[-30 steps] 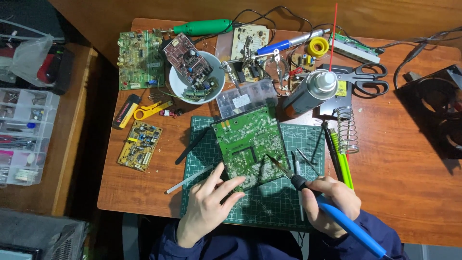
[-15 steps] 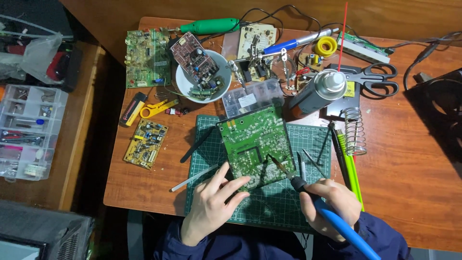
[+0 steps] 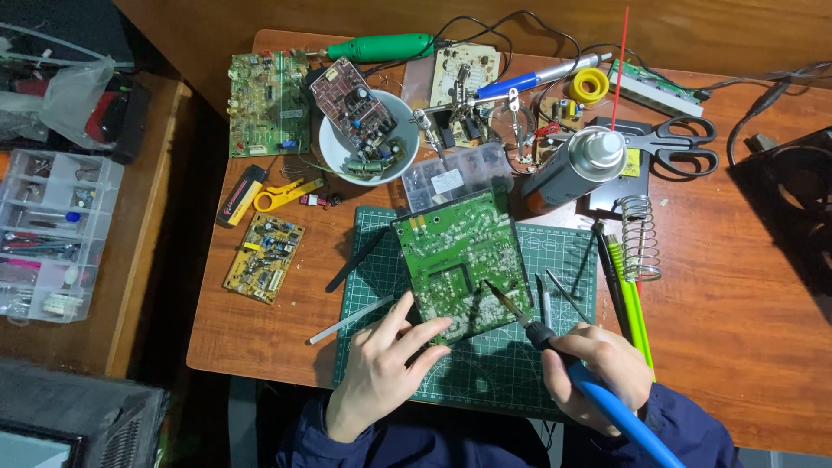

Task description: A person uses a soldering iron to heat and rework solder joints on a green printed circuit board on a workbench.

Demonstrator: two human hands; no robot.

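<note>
Green circuit board (image 3: 459, 260) lying on green cutting mat (image 3: 555, 381), mid-table. Left hand (image 3: 381, 368) fingers spread, fingertips pressing board's near edge. Right hand (image 3: 598, 373) wrapped around blue-handled soldering iron (image 3: 555, 347), tip touching board. Spray can (image 3: 572, 169) just beyond mat.

Worktop (image 3: 737, 303): reddish-brown wood grain. Cutting mat (image 3: 485, 373): dark green with a pale grid of lines. Large circuit board (image 3: 459, 260): bright green, fine pale tracks and silver solder dots. Soldering iron (image 3: 598, 399): blue handle, black collar, brassy tip. Small circuit board (image 3: 264, 256): yellow with dark components. Bowl (image 3: 342, 152): white. Rotary tool (image 3: 381, 46): bright green. Spray can (image 3: 572, 169): silver top, thin red straw. Scissors (image 3: 680, 146): black handles. Solder reel (image 3: 590, 85): yellow. Pens (image 3: 633, 295): lime green beside black. Sleeves (image 3: 693, 433): navy
</note>
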